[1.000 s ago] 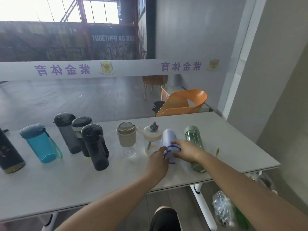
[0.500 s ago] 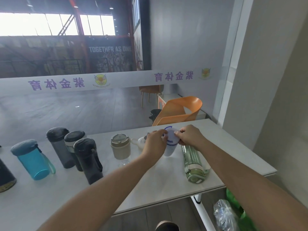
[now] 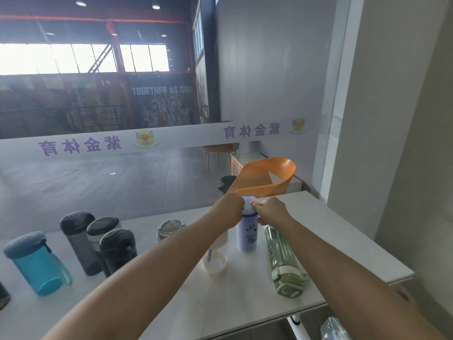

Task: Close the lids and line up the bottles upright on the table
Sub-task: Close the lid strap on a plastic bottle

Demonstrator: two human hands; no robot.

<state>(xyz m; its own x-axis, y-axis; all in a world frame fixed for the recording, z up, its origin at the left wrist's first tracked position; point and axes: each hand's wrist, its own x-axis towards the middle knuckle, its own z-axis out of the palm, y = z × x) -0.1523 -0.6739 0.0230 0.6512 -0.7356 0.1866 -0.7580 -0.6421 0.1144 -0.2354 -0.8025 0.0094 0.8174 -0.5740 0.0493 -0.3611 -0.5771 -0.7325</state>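
A white and blue bottle (image 3: 247, 235) stands upright on the white table (image 3: 343, 241), right of the middle. My left hand (image 3: 229, 212) and my right hand (image 3: 270, 212) both grip its white lid (image 3: 248, 201) from either side. Beside it on the right a green transparent bottle (image 3: 282, 258) lies on its side. A clear cup with a straw (image 3: 215, 260) stands partly behind my left forearm. A beige-lidded cup (image 3: 169, 229), three dark bottles (image 3: 117, 249) and a teal bottle (image 3: 36, 263) stand upright in a row to the left.
An orange chair (image 3: 267, 177) sits behind the table's far edge. A plastic bag (image 3: 335, 327) lies on the floor under the right corner. A dark bottle's edge (image 3: 3, 295) shows at the far left. A wall runs close along the right.
The white and blue bottle was lying on the table under my hands; both hands lifted it and stood it upright. My view tilted upward.
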